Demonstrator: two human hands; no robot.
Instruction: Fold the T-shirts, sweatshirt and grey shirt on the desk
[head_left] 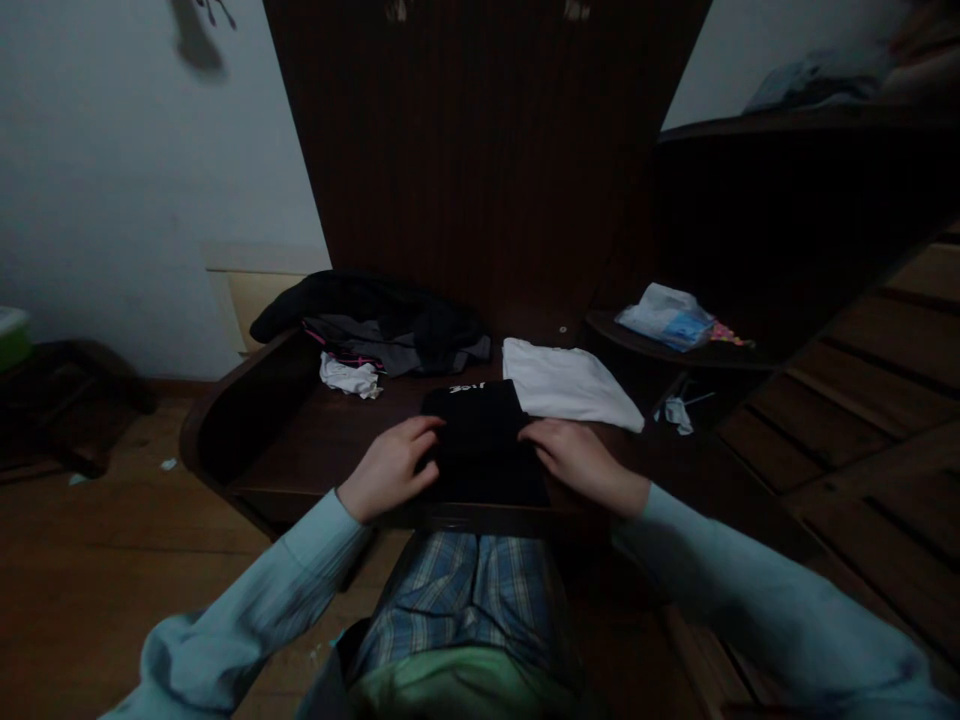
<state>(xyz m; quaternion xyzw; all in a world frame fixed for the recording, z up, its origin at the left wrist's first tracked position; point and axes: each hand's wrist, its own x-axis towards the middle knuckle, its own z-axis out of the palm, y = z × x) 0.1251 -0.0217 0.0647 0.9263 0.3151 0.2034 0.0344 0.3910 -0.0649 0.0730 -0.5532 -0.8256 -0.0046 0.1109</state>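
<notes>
A folded black garment [484, 450] with white lettering along its far edge lies on the dark wooden bench in front of me. My left hand [397, 465] is at its left edge, fingers curled onto the cloth and the thumb lower down. On the opposite edge, my right hand [585, 462] pinches the fabric, its fingertips partly hidden in the dim light. Just behind and to the right is a folded white garment [566, 382], close to my right fingers but not held.
Dark crumpled clothes [382, 315] are heaped at the bench's back left, beside a small crumpled white cloth [350, 377]. A plastic packet [667, 318] rests on the corner shelf at right. The bench [300, 440] has a raised curved left side. A dark panel [480, 150] rises behind.
</notes>
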